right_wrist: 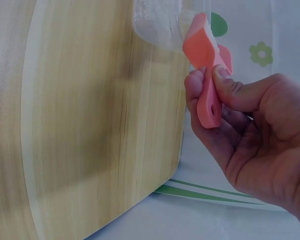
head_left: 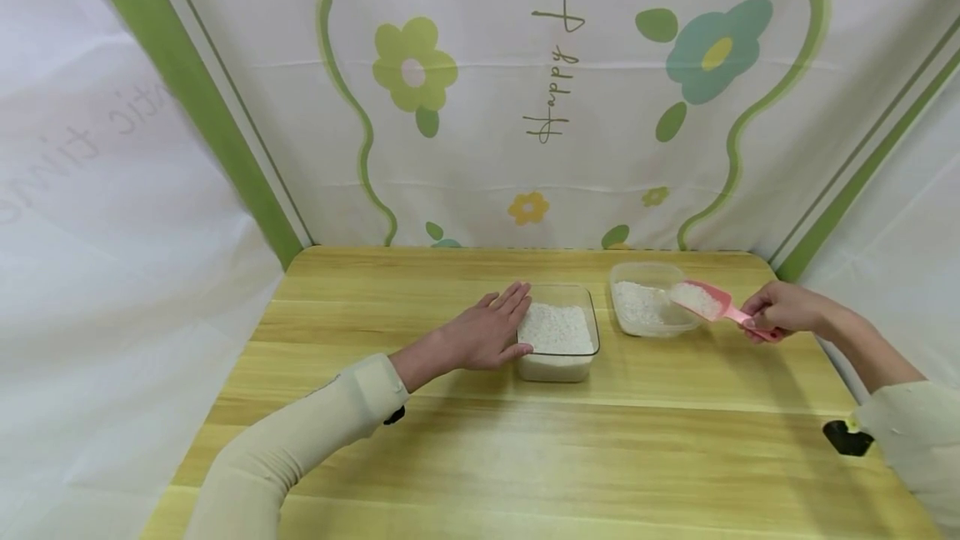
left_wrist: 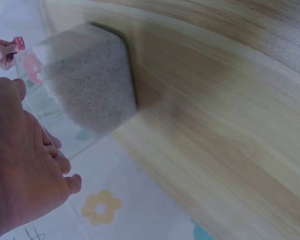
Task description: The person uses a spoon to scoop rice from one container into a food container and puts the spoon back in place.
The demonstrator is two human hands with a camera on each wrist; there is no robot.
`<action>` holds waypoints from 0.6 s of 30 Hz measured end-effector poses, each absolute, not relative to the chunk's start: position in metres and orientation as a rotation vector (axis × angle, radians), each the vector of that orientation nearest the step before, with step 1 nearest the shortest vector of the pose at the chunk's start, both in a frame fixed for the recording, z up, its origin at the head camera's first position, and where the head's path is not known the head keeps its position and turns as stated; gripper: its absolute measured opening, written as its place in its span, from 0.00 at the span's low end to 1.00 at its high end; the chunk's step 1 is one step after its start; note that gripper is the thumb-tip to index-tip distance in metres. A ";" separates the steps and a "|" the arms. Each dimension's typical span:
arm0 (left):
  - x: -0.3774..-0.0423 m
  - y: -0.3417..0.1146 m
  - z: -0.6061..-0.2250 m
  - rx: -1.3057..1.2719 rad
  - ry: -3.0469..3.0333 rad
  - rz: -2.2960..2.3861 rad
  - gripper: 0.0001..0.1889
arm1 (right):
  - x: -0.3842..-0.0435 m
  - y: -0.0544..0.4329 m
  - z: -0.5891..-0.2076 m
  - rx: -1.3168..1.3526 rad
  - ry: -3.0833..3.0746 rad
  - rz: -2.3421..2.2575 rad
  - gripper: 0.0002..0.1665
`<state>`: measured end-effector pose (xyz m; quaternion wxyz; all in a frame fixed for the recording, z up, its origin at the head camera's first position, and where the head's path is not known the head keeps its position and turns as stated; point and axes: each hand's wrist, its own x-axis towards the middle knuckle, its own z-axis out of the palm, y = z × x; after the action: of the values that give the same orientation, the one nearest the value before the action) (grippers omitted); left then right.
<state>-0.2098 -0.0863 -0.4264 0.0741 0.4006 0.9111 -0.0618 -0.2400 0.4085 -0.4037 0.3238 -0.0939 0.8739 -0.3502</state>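
Note:
My right hand (head_left: 776,312) grips the handle of a pink scoop (head_left: 720,297), thumb on top and fingers curled beneath, as the right wrist view also shows. White rice (head_left: 693,300) lies heaped in the scoop, which is held over the right edge of a translucent plastic tub (head_left: 630,329) with more rice in it. With fingers extended, my left hand (head_left: 483,336) rests against the left rim of a clear square container (head_left: 558,369). Rice (left_wrist: 90,82) fills much of that container, below its rim, in the left wrist view.
Both containers stand on a wood-grain table (head_left: 450,457), the plastic tub to the right of and slightly behind the square one. A white curtain with printed flowers (head_left: 480,107) hangs right behind the table's back edge, and white cloth (head_left: 112,232) hangs along the sides.

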 end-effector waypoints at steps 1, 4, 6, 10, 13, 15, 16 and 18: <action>-0.210 -0.087 -0.426 1.204 2.736 -0.182 0.42 | -0.240 0.408 -0.403 -0.241 2.300 -0.910 0.10; -0.210 -0.087 -0.427 1.211 2.742 -0.171 0.42 | -0.240 0.406 -0.401 -0.228 2.319 -0.885 0.11; -0.210 -0.088 -0.427 1.215 2.742 -0.169 0.42 | -0.241 0.405 -0.400 -0.230 2.334 -0.867 0.11; -0.211 -0.088 -0.427 1.210 2.738 -0.174 0.42 | -0.241 0.401 -0.396 -0.279 2.379 -0.819 0.11; -0.211 -0.088 -0.428 1.205 2.739 -0.175 0.42 | -0.242 0.398 -0.395 -0.315 2.420 -0.776 0.11; -0.211 -0.088 -0.428 1.203 2.740 -0.172 0.43 | -0.242 0.397 -0.395 -0.319 2.441 -0.752 0.12; -0.211 -0.088 -0.427 1.204 2.741 -0.167 0.42 | -0.242 0.396 -0.395 -0.321 2.449 -0.742 0.11; -0.210 -0.087 -0.427 1.208 2.740 -0.161 0.42 | -0.242 0.395 -0.395 -0.326 2.467 -0.720 0.11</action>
<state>-0.2103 -0.0874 -0.4271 0.0713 0.4017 0.9114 -0.0534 -0.2424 0.3952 -0.3949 0.2720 -0.1211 0.9164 -0.2674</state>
